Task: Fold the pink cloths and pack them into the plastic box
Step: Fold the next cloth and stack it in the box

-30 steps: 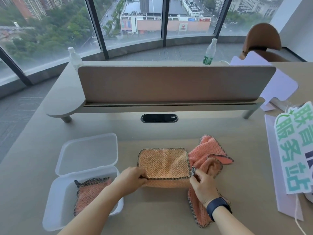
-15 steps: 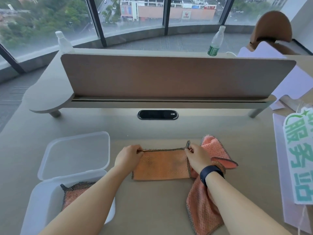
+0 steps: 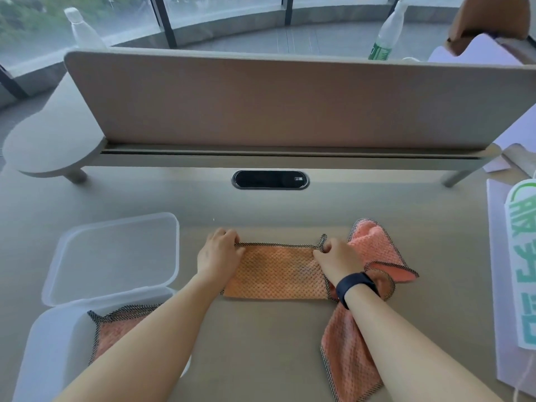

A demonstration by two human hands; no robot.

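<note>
Since the earlier frames both hands have carried the near edge of the cloth away from the body, so the pink waffle-weave cloth with dark stitched trim now lies folded in half as a long strip at the centre of the grey desk. From the single head view, the left hand pinches the far corner at the strip's 9 o'clock end, fingers closed on the trimmed edge, and the right hand, above a dark wristband, is likewise closed on the far corner at 3 o'clock. Both forearms reach forward, roughly parallel, wrists low to the desk. Unfolded pink cloths lie bunched at 3 to 5 o'clock of the strip, partly under the right forearm. At 8 o'clock sits the translucent plastic box, its hinged lid open, with one folded pink cloth already inside. Such cloth looks light, soft and limp, unlikely to slip; it should handle best pinched at the corners and edges, then pressed flat, since a loose fold may spring open when lifted toward the box.
</note>
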